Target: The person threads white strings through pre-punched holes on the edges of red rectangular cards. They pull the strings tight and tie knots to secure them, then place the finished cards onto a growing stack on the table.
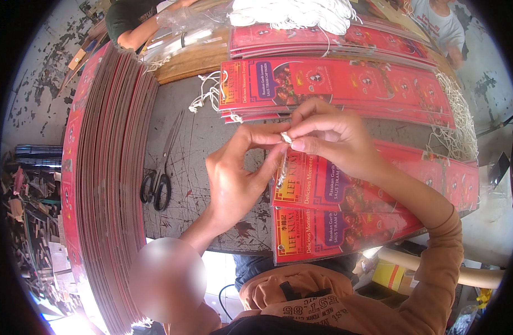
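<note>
Hands raised, facing inward: left hand (234,173) and right hand (337,137), both pinched on knotted white cord (286,137). Cord between fingertips, over left end of glossy red rectangular panel (323,190).

There are two bare hands: one left hand (234,167) and one right hand (341,139), with one knotted white cord (286,137) between them. I count one pair of black-handled metal scissors (166,155), at least two glossy red rectangular panels (354,226) nearby, two piles of similar panels (373,84) farther, one long row of thin red-edged boards (103,167), too dense for counting, and two other people (438,25).
</note>
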`<state>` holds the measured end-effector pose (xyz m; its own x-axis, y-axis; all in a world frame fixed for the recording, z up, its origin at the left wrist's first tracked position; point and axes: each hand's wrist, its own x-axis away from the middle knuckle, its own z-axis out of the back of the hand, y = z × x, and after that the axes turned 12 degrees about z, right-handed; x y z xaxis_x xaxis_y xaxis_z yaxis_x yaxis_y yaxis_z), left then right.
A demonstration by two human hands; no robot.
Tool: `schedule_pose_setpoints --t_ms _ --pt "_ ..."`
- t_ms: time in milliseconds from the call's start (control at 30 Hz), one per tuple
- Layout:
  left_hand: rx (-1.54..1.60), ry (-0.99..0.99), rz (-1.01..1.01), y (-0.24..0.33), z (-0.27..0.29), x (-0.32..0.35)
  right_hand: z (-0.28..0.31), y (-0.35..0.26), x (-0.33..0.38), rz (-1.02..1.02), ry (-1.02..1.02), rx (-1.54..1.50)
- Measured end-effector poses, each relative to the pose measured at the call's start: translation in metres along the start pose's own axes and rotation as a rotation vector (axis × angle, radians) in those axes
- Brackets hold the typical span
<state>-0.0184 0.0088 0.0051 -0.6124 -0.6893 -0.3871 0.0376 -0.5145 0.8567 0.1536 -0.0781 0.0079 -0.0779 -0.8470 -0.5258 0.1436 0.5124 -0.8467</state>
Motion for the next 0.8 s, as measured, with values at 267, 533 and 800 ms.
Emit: schedule_pose_setpoints --t_ms 267,533,800 --pt "0.001 0.053 0.069 -0.001 -0.001 -0.002 -0.004 -0.003 0.0 0.245 -0.144 0.375" --pt "0.005 0.066 0.029 -0.003 -0.001 -0.001 -0.01 -0.008 0.001 0.165 -0.167 0.365" --pt "-0.145 0.106 0.005 0.003 0.001 0.0 -0.014 -0.012 0.002 0.141 -0.159 0.358"
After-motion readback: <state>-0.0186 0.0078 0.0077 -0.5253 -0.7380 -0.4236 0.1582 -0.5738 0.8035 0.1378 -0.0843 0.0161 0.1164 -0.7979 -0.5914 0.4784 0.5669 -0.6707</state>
